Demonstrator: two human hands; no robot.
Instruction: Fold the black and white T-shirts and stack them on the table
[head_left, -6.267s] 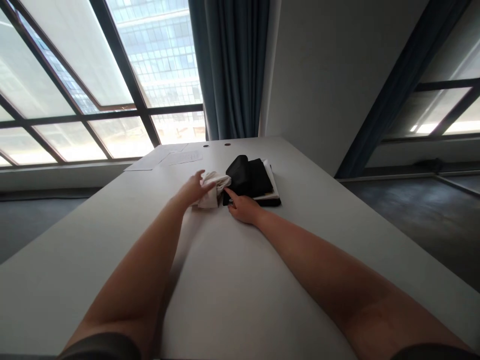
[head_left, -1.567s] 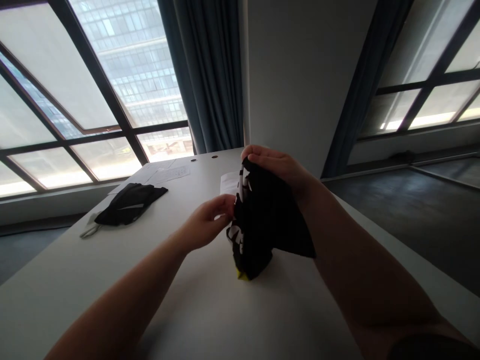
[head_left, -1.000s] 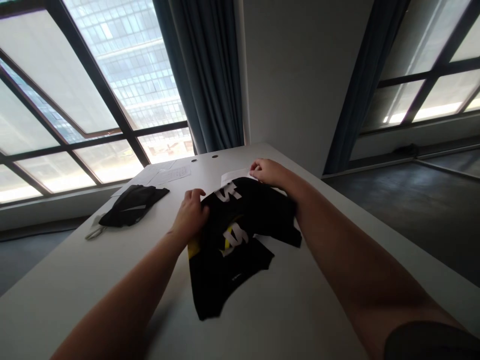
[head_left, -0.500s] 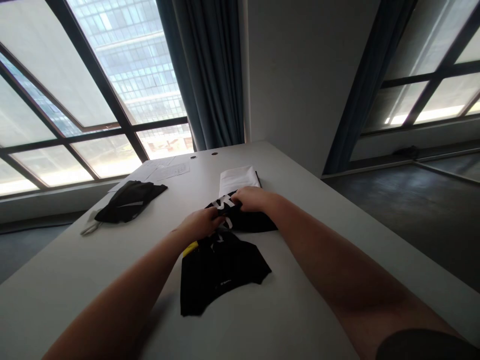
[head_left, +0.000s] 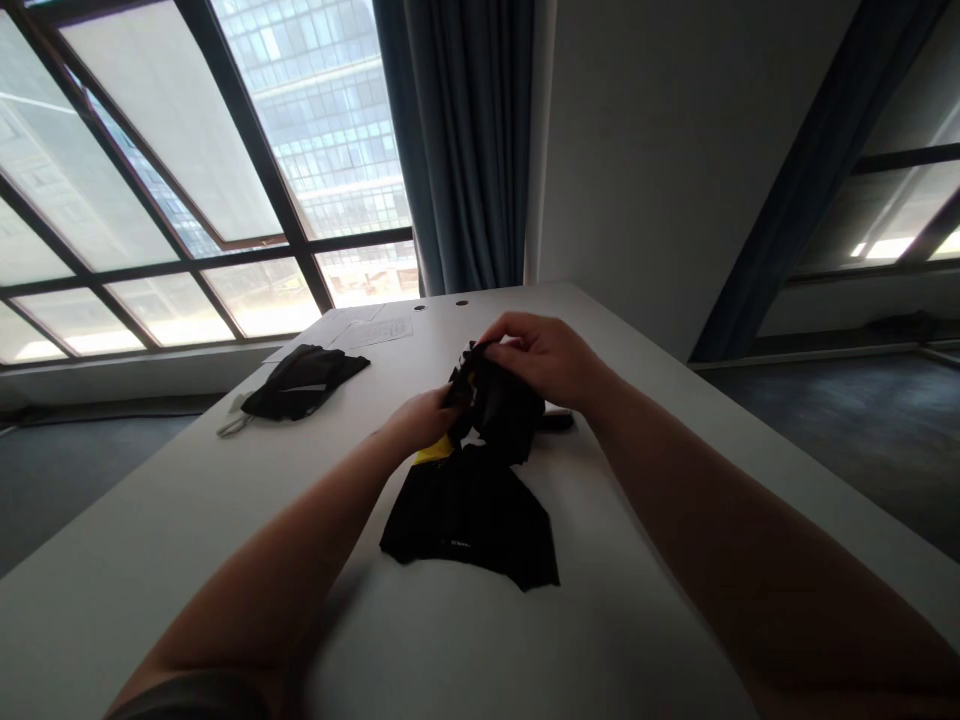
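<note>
A black garment with a small pale print and a yellow patch lies on the table in front of me. I cannot tell what kind of garment it is. Its far part is bunched and lifted between my hands. My left hand grips the left side of the raised cloth just above the yellow patch. Higher and further right, my right hand pinches the top edge, and the cloth hangs from its fingers. Behind that hand, a dark item shows only in part.
A dark cloth item or bag with a pale cord lies to the left on the white table. Paper sheets are at the far left. Two round holes mark the far table edge, before the curtain and windows.
My right hand has risen, lifting the garment's far part off the table. The white folded cloth behind is now mostly hidden. The view has turned slightly left.
</note>
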